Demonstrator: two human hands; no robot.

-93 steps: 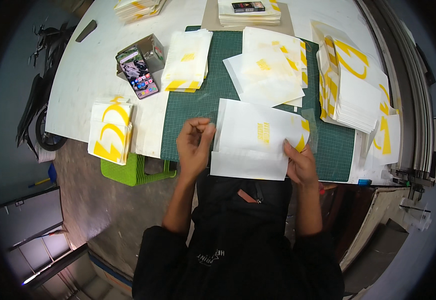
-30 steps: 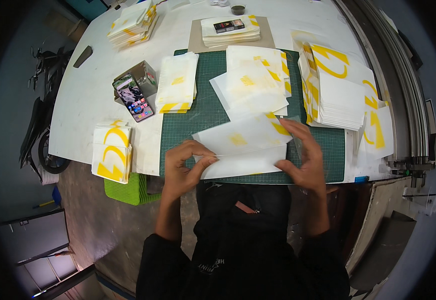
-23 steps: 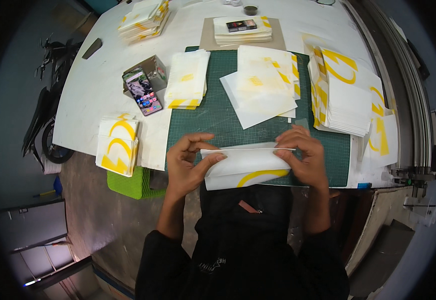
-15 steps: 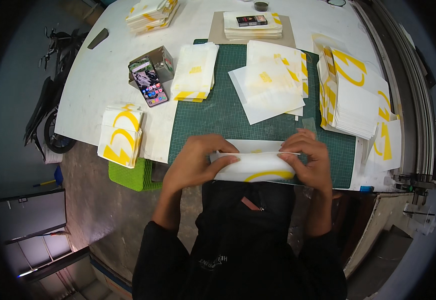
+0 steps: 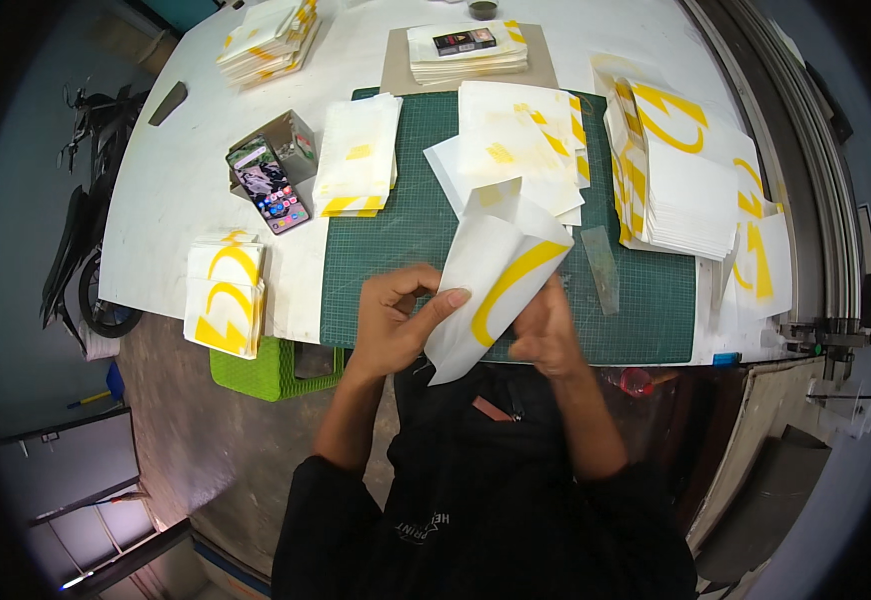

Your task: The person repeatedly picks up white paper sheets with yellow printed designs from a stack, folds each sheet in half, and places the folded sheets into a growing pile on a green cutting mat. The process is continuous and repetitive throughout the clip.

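A folded white paper sheet with a yellow curved stripe is held up at a tilt over the near edge of the green cutting mat. Its upper end gapes between the layers. My left hand pinches the sheet's left side, with the thumb on the front and fingers behind. Close against the lower right edge is my right hand, fingers curled, slightly blurred and partly hidden behind the paper. Just beyond, loose printed white sheets overlap on the mat. A clear flat strip lies right of my right hand.
Stacks of yellow-printed paper stand at the left edge, far left, mat's left side and right. A phone leans on a small box. A metal rail borders the right; a green stool is below.
Both hands held the sheet level, pinching its two sides. Now it is raised and tilted, its upper end gaping; my right hand has moved left and down behind its edge. The clear strip is uncovered.
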